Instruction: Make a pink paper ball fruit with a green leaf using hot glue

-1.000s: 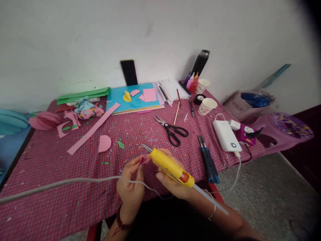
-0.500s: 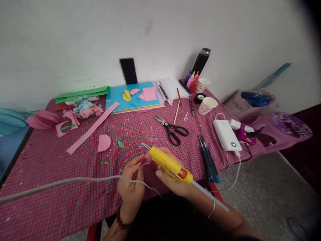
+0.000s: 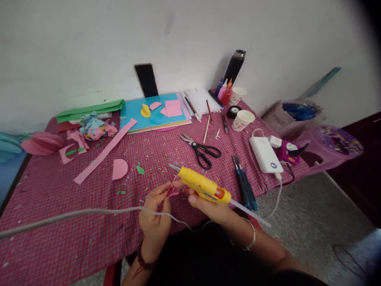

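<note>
My right hand (image 3: pixel 212 207) is wrapped round a yellow hot glue gun (image 3: pixel 199 183), its metal nozzle pointing up and left. A clear glue stick (image 3: pixel 250 213) juts from the gun's back end over my forearm. Between the thumb and fingers of my left hand (image 3: pixel 155 212) is a small folded pink paper piece (image 3: pixel 174 188). The nozzle hovers just above this paper; I cannot tell whether glue is on it. The gun's pale cord (image 3: pixel 89 212) runs across my left hand from the left edge. Past the hands lie black-handled scissors (image 3: pixel 202 151) and a pink paper half-circle (image 3: pixel 120 169).
A blue box cutter (image 3: pixel 244 184) and a white power bank (image 3: pixel 266 155) lie on the right. Paper cups (image 3: pixel 243 120), glue bottles and a black flask (image 3: pixel 235 65) stand behind. Paper sheets (image 3: pixel 133 111) and a pink strip (image 3: pixel 105 151) are at back left.
The glue gun has tilted closer to level, its back end rising, and my right hand has shifted slightly up and right. My left hand still pinches the pink paper. The view has shifted slightly.
</note>
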A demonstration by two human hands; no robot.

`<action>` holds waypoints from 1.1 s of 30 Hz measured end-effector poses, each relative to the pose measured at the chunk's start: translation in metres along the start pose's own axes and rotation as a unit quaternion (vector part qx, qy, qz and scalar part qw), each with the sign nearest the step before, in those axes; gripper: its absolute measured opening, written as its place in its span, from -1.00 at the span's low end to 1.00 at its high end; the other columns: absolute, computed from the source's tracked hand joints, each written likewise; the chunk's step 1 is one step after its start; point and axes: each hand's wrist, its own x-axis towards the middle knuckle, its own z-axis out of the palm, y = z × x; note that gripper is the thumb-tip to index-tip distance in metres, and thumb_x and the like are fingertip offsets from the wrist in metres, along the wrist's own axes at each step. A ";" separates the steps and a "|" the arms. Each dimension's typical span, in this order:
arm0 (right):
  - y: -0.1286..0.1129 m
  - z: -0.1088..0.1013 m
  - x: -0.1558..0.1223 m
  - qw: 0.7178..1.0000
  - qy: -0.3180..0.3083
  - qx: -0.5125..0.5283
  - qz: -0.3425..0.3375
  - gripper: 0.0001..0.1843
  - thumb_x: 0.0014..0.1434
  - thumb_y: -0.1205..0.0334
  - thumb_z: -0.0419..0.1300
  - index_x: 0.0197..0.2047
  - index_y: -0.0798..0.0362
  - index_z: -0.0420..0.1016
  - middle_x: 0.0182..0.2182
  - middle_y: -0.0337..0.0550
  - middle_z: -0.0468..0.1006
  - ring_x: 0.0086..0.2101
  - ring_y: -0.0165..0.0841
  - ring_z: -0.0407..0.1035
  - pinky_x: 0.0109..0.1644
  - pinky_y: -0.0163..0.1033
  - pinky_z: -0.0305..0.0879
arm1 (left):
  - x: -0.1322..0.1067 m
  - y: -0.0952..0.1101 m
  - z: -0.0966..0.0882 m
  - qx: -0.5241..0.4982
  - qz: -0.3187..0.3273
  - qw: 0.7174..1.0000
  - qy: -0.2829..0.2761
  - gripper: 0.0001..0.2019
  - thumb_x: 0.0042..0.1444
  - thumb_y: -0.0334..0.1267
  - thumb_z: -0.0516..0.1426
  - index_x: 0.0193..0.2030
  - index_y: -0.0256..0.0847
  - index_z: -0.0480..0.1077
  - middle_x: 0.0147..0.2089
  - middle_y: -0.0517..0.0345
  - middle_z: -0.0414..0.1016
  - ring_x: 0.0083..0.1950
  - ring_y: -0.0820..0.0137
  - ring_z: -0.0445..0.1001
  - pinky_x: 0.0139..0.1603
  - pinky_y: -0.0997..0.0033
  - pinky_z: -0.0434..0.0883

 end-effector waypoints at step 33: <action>0.014 0.009 0.005 0.959 -0.121 -0.073 -0.245 -0.89 0.24 0.24 0.15 -0.14 -0.07 0.37 -0.09 -0.22 0.61 -0.02 -0.39 0.47 0.40 -0.01 -0.12 | 0.005 0.013 -0.002 -0.033 -0.108 0.992 0.052 -0.90 0.14 -0.23 0.17 -0.19 -0.12 0.43 -0.16 0.11 0.62 -0.28 0.32 0.61 -0.33 0.33 0.56</action>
